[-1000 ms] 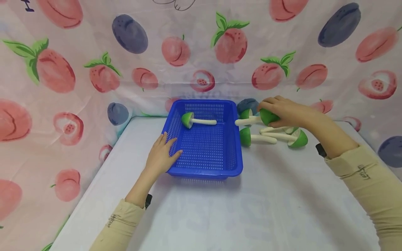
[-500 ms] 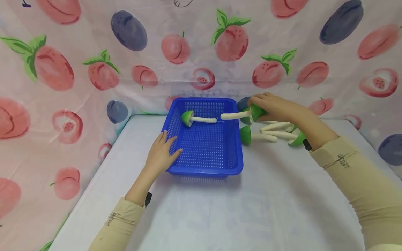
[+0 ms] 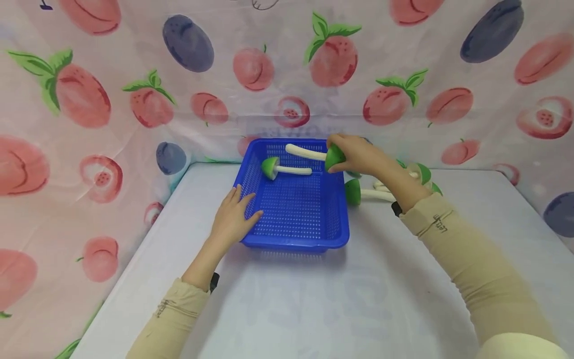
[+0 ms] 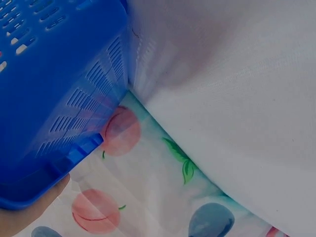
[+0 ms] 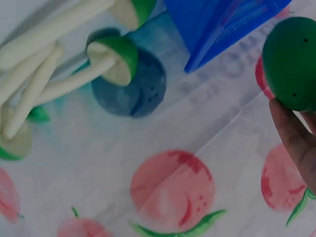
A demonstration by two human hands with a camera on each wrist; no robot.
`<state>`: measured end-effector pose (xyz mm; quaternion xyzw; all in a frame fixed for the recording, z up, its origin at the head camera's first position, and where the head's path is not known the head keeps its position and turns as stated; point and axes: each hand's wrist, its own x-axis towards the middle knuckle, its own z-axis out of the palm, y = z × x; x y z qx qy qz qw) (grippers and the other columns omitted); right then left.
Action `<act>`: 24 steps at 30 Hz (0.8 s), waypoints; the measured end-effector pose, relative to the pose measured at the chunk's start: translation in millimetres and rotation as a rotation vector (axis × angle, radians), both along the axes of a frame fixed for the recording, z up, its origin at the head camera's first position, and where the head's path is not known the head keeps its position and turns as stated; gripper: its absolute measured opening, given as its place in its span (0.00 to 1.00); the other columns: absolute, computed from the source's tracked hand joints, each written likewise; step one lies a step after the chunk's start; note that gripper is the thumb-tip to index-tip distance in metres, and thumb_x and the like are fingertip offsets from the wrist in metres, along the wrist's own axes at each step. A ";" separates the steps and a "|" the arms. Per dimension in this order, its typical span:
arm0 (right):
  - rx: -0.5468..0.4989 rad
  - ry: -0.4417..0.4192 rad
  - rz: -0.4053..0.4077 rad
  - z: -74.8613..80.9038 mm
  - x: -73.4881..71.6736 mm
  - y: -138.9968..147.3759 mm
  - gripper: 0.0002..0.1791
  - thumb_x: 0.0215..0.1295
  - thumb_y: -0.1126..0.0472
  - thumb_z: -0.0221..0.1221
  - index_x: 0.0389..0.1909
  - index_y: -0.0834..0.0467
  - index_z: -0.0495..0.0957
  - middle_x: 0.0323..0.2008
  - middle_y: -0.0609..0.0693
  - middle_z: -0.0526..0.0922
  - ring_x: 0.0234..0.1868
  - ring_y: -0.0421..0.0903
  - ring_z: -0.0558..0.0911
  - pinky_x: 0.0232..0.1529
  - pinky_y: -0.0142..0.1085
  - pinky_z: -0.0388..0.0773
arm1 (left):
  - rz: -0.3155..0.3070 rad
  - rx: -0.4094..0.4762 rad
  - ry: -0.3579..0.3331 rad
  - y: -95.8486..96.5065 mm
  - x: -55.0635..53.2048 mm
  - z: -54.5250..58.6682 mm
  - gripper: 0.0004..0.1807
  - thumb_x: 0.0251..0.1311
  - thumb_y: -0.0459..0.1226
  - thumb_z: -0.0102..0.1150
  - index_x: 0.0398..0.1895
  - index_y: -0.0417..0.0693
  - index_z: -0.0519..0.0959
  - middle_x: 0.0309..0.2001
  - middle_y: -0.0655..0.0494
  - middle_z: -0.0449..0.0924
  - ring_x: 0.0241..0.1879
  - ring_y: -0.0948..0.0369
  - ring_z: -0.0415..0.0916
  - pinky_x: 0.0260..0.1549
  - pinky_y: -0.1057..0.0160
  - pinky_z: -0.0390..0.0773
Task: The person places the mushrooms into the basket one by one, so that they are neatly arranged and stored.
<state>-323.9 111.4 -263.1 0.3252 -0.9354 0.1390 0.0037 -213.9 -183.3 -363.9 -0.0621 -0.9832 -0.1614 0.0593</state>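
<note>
My right hand [image 3: 354, 153] grips a toy mushroom [image 3: 306, 152] by its green cap. Its white stem points left over the back of a blue plastic basket [image 3: 291, 244]. In the right wrist view, the held cap [image 5: 292, 64] shows dark dots, with fingers beneath it. Another green-capped mushroom [image 3: 293, 170] lies inside the basket, near the back. My left hand [image 3: 233, 217] rests on the basket's left rim with its fingers spread and fairly straight. In the left wrist view, a finger [image 4: 49, 197] lies against the rim's outside.
Several more mushrooms lie right of the basket, one mushroom [image 3: 372, 194] close to its wall. The right forearm partly covers this pile [image 5: 44, 69]. A white table [image 3: 287, 309] bears everything. Behind it hangs a fruit-print cloth [image 3: 251, 70].
My right hand has carried the mushroom left from the pile to above the basket's back right part. The stem's end has tipped upward. The left hand has stayed on the rim.
</note>
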 end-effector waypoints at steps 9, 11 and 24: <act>-0.217 -0.008 -0.015 4.1 -15.0 -35.2 0.29 0.54 0.55 0.68 0.51 0.62 0.67 0.43 0.58 0.73 0.41 0.53 0.72 0.41 0.43 0.73 | 0.005 0.003 0.007 0.9 -1.0 -0.6 0.33 0.63 0.51 0.53 0.65 0.41 0.67 0.71 0.33 0.51 0.73 0.42 0.45 0.70 0.44 0.51; -0.251 -0.001 -0.019 4.6 -17.8 -41.2 0.29 0.53 0.55 0.68 0.51 0.61 0.67 0.43 0.58 0.73 0.41 0.53 0.72 0.40 0.43 0.72 | 0.004 0.003 0.004 1.2 -0.7 0.2 0.33 0.63 0.51 0.53 0.65 0.41 0.67 0.71 0.33 0.51 0.73 0.42 0.45 0.70 0.44 0.51; -0.538 -0.047 -0.081 -15.0 -37.4 -81.0 0.26 0.56 0.62 0.66 0.52 0.63 0.66 0.55 0.62 0.70 0.54 0.56 0.71 0.55 0.48 0.71 | 0.013 -0.002 0.000 1.1 -0.3 1.4 0.32 0.64 0.51 0.52 0.65 0.41 0.67 0.71 0.34 0.51 0.73 0.42 0.46 0.71 0.45 0.50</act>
